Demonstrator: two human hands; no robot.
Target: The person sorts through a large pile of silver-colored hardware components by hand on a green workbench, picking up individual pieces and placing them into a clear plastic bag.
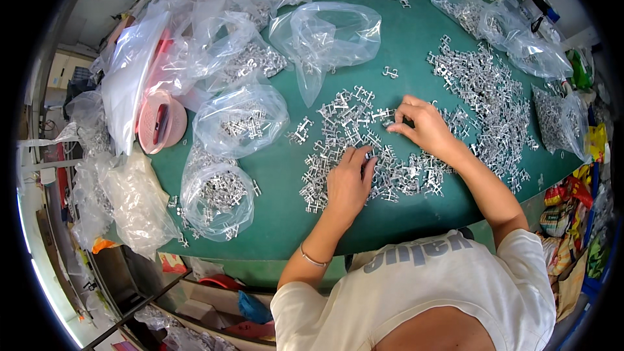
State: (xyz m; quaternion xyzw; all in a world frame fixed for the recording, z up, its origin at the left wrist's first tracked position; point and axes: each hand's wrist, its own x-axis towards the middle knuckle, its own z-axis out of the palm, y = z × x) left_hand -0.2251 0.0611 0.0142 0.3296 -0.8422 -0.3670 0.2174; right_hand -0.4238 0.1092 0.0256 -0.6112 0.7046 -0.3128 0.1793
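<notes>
The light is bright and the centre is quite sharp. White glare lies on the clear bags (214, 107) left of centre. A white strip (43, 286) glows at lower left. Near the black rim, straight lines bend.

Here one head-worn fisheye peers down, fairly near, over the left hand (350, 181) and right hand (424, 123), its rim probably warped.
</notes>
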